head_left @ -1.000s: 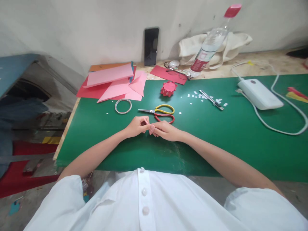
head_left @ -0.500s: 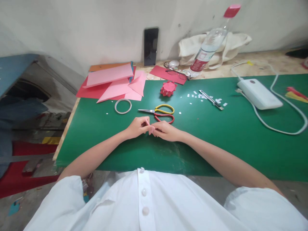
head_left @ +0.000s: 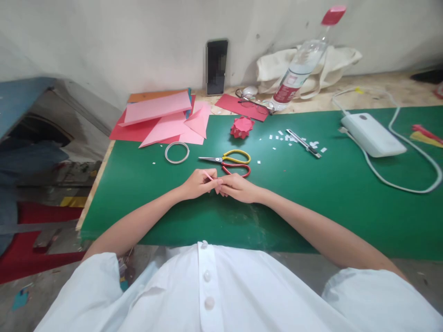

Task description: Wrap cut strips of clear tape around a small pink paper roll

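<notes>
My left hand (head_left: 200, 183) is closed on a narrow pink paper strip (head_left: 208, 175), whose end shows above the thumb. Against its fingertips, my right hand (head_left: 238, 187) is pinched closed on the same strip; most of the paper is hidden between the fingers. Just beyond the hands lie scissors (head_left: 221, 160) with one yellow and one red handle, blades pointing left. A roll of tape (head_left: 176, 152) lies flat to the left. Behind the scissors sits a red folded paper ball (head_left: 242, 127).
Pink and red paper sheets (head_left: 157, 108) are piled back left. A utility knife (head_left: 303, 143) lies among small white scraps. Behind stand a phone (head_left: 217, 67) and a bottle (head_left: 294, 78), with glasses (head_left: 254, 105) between. A white power bank (head_left: 374, 135) with a cable is at right.
The pink strip's visible end has tilted lower and further left over my left hand. My fingers have shifted slightly at the pinch; everything on the table stays put.
</notes>
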Available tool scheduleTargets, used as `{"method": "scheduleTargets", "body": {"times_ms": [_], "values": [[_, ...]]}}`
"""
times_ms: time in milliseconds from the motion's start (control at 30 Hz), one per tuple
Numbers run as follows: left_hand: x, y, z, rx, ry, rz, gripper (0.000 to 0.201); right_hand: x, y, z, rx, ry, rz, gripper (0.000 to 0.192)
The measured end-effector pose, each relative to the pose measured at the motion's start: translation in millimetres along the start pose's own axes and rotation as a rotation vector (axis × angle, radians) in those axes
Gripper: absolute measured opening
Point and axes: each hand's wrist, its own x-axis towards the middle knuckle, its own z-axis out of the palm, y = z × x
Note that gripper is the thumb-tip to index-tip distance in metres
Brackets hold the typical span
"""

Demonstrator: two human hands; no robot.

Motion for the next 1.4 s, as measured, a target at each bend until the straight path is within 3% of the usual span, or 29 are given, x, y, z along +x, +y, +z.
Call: {"method": "scheduleTargets", "body": {"times_ms": [400, 567, 800, 967, 1233, 1400], "values": [[-1, -2, -1.3, 0.060, 0.004, 0.013, 0.057, 1, 1, 0, 0.052, 0.024, -0.014, 0.031], [1, -5, -1.5, 0.001, -0.009, -0.048, 0.052, 1, 1, 0, 0.059, 0.038, -0.012, 0.030], [2, -11, -3.8, -0.054, -0.058, 0.014, 0.047, 1, 3, 2, 0.055, 0.062, -0.002, 0.031], [3, -11, -4.7, -0.154, -0.064, -0.025, 0.049, 1, 4, 3, 0.013, 0.100, -0.032, 0.030], [7, -13, -0.9, -0.330, 0.107, -0.011, 0.046, 1, 0, 3, 0.023, 0.191, 0.017, 0.031], [7, -9, -2.5, -0.323, 0.104, -0.024, 0.047, 1, -1, 3, 0.018, 0.203, 0.012, 0.031]]}}
